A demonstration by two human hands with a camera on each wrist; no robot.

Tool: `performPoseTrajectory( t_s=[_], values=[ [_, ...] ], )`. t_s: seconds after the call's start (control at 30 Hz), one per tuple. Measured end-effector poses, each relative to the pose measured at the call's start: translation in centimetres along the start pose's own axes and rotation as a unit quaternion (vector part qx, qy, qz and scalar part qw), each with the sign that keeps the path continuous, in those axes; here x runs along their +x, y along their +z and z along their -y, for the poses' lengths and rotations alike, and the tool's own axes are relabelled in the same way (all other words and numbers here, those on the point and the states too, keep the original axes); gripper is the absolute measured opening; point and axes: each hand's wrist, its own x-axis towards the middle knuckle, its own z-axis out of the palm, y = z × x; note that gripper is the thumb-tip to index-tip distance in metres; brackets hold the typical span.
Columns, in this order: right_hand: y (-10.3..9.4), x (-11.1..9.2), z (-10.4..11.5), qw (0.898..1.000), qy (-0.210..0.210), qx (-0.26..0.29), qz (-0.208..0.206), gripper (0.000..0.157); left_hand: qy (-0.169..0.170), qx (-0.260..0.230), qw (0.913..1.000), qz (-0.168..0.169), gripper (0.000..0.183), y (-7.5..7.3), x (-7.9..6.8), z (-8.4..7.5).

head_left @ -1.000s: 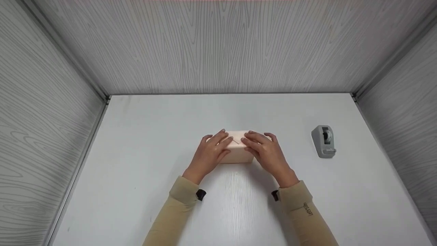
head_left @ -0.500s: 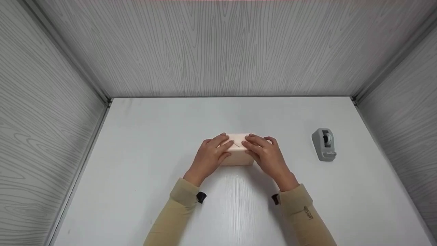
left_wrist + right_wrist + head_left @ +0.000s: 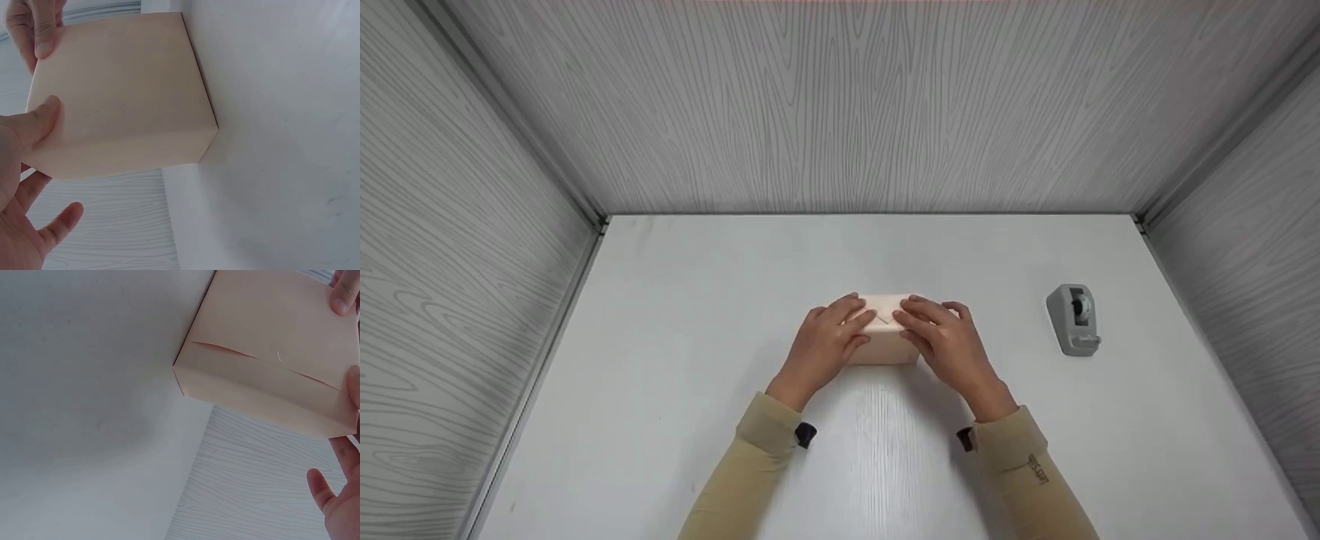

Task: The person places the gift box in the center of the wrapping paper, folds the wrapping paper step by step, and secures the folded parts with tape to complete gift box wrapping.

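Note:
A pale peach box (image 3: 883, 349), seemingly of card, stands on the white table in the head view. My left hand (image 3: 820, 345) holds its left part, thumb on the near face and fingers over the top edge. On the other side, my right hand (image 3: 952, 346) grips it in much the same way. A short slanted line shows on the top between the fingertips. The left wrist view shows a smooth face of the box (image 3: 129, 84) under both thumbs. In the right wrist view a thin, slightly gaping seam crosses the box (image 3: 270, 332). Its far side is hidden.
To the right on the table (image 3: 675, 300) stands a grey tape dispenser (image 3: 1072, 321) with a roll in it. Grey wood-grain panels (image 3: 840, 105) wall in the back and both sides.
The whole scene sits slightly lower in the head view than a second ago, as if the camera tilted. Both hands keep the same hold on the box.

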Motion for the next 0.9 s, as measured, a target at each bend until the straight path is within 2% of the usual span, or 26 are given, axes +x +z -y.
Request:
performPoseTrajectory(
  t_s=[0.1, 0.23, 0.33, 0.47, 0.67, 0.8, 0.9],
  values=[
    [-0.2, -0.1, 0.2, 1.0, 0.0, -0.001, 0.014, 0.031, -0.003, 0.001, 1.0, 0.004, 0.04, 0.1, 0.0, -0.1],
    [-1.2, -0.3, 0.6, 0.998, 0.026, 0.017, 0.063, 0.037, -0.006, 0.002, 0.9999, 0.009, 0.038, 0.1, -0.2, -0.1],
    [-2.2, -0.9, 0.7, 0.993, 0.074, 0.059, 0.078, 0.045, -0.004, -0.004, 1.0, 0.008, 0.037, 0.1, -0.2, -0.1],
    [-3.6, -1.9, -0.2, 0.981, 0.151, 0.114, 0.047, 0.048, -0.002, -0.008, 0.9999, 0.005, 0.035, -0.1, -0.2, -0.1],
    [-5.9, -4.4, -3.5, 0.955, 0.276, 0.109, 0.013, 0.042, -0.004, -0.014, 0.9999, 0.008, 0.035, -0.2, -0.2, -0.1],
    [-7.5, -6.1, -6.3, 0.93, 0.359, 0.077, 0.001, 0.042, -0.003, -0.013, 0.9999, 0.006, 0.036, -0.1, -0.2, 0.0],
    [-8.7, -7.1, -8.2, 0.909, 0.414, 0.033, -0.008, 0.042, -0.005, -0.015, 0.9998, 0.007, 0.036, 0.0, -0.2, -0.1]
  ],
)
